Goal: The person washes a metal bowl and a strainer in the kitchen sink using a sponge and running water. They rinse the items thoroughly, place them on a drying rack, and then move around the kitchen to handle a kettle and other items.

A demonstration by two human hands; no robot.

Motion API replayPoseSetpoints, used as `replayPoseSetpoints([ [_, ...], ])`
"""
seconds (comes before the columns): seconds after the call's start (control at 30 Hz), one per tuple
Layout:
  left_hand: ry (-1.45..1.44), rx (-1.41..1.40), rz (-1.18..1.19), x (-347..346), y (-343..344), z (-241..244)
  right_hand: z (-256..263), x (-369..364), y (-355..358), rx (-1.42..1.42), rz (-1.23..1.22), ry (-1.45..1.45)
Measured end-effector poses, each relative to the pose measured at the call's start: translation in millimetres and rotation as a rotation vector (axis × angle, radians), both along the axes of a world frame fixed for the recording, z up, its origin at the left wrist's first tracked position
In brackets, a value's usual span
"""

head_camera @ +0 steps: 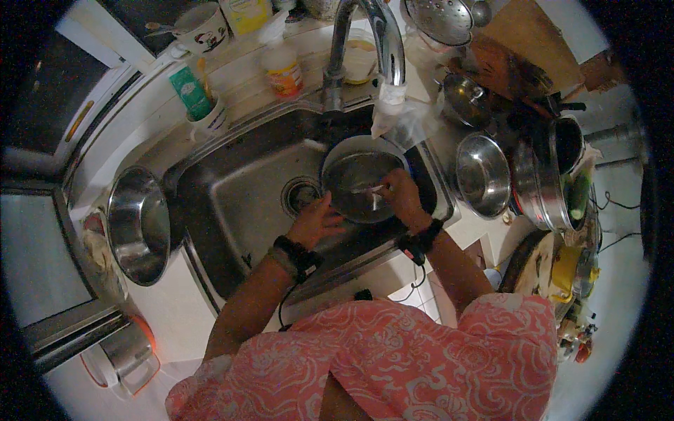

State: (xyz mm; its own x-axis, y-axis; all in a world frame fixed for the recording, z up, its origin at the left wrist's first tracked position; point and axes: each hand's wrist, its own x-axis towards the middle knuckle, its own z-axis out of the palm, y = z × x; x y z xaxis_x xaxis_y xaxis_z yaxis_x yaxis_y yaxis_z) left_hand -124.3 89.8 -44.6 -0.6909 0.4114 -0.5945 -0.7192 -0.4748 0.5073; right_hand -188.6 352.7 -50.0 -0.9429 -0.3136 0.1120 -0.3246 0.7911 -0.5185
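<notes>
Inside the steel sink (pixel 247 194) stands a round metal pot (pixel 345 184), towards the right side, below the faucet (pixel 392 58). My right hand (pixel 403 197) is over the pot's right part, fingers closed on a small pale item, perhaps a utensil or cloth, too blurred to name. At the pot's lower left rim is my left hand (pixel 316 218), its fingers spread; whether it touches the rim cannot be told. The drain (pixel 301 196) lies just left of the pot. From the faucet's mouth hangs a whitish plastic bag or wrap (pixel 405 123).
A steel basin (pixel 139 226) stands left of the sink, and another steel bowl (pixel 483 176) right of it. Stacked pots (pixel 542 179) are farther right. Behind the sink are an orange-labelled bottle (pixel 283 73), a cup with a green tube (pixel 190 93) and a lidded pot (pixel 466 100).
</notes>
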Motion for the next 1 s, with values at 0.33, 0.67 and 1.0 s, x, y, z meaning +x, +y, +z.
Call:
replayPoseSetpoints([
  [0.33,-0.175,0.348,0.099,9,-10,-12,76,49,-34,-0.202,0.25,0.217],
  [0.67,0.252,-0.471,0.066,57,-56,23,105,25,-68,-0.057,0.46,-0.138],
  [1.0,0.195,-0.462,0.334,76,-61,75,36,31,-158,0.158,0.558,0.204],
])
